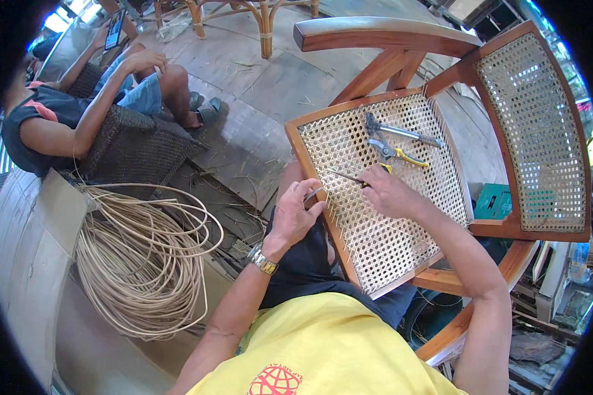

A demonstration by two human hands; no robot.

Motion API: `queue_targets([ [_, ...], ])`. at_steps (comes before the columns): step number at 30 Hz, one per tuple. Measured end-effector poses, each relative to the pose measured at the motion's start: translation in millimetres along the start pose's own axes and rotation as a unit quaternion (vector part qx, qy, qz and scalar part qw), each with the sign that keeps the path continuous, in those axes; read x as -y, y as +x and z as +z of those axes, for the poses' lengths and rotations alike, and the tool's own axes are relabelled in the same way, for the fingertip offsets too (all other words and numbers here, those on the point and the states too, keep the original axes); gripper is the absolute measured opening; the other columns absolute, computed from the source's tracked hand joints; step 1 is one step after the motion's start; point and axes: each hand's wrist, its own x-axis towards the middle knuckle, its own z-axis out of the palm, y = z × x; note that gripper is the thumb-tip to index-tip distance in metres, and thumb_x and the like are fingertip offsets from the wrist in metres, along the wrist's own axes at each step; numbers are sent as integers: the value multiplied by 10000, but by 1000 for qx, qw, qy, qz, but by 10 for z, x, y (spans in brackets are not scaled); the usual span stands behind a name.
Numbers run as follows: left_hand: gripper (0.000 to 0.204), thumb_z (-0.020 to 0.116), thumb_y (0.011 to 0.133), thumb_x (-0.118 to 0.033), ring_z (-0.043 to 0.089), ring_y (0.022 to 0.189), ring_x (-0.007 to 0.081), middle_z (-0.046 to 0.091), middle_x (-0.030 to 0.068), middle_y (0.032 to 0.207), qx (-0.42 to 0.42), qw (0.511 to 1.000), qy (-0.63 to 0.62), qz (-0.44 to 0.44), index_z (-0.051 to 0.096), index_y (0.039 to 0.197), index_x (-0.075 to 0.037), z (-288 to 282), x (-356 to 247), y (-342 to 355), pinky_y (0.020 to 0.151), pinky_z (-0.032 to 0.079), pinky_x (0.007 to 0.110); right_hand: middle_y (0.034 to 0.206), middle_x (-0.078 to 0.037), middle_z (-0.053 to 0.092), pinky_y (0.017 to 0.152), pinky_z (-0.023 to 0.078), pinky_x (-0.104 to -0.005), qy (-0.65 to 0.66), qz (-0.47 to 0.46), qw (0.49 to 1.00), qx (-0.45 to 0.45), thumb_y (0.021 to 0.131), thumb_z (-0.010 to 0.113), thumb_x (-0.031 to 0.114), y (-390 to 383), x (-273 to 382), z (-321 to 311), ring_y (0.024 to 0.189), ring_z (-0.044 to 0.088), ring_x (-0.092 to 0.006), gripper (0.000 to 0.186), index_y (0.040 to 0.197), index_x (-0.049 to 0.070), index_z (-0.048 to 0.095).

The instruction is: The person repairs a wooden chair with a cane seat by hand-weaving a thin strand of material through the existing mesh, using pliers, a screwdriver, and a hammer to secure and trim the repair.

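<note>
A wooden chair (295,141) lies tilted across my lap, its seat woven in open-hole cane (349,243). My left hand (296,214) is closed at the seat frame's left edge, thumb and forefinger pinching a thin pale strip. Over the weave, my right hand (392,192) grips a screwdriver-like tool (344,176) with a thin metal shaft and a partly hidden black-and-yellow handle. Its tip points left toward the frame, close to my left fingers. Beyond my right hand, a hammer (408,133) and yellow-handled cutters (398,155) rest on the cane.
A large coil of rattan (138,257) lies at my left. Behind it, another person (53,125) sits in a dark woven chair (128,148), holding a phone (114,29). Rattan furniture legs (265,29) stand far off. A green box (493,201) is beyond the chair's back.
</note>
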Motion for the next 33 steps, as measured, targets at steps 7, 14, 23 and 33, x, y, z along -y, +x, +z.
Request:
queue_targets([
  [7,419,812,869,-157,661,861,306,640,113,977,-20,999,20,-23,652,1255,-138,113,71,-6,760,547,419,1113,-187,689,933,543,-507,-2,73,991,108,1039,533,263,93,282,-392,1096,674,-371,271,1184,67,651],
  [14,431,830,844,-189,662,921,292,644,117,1006,-51,996,40,-53,667,1233,-103,146,-21,31,820,548,407,1022,-190,741,897,555,-531,-49,103,982,149,1018,537,334,121,250,-308,991,713,-390,313,1145,96,696],
  [23,306,822,852,-137,633,873,194,651,83,1022,-73,993,16,-92,709,1127,-62,266,-59,-24,771,542,334,940,-183,735,837,551,-518,-10,110,985,134,1012,535,329,117,192,-228,911,714,-381,299,1082,101,716],
  [33,303,834,840,-149,645,871,198,620,72,1037,-67,996,-7,-57,723,1113,-79,255,43,-29,759,544,334,1001,-187,749,866,553,-517,-37,113,984,131,1004,525,343,169,147,-413,961,717,-390,322,1056,102,732],
])
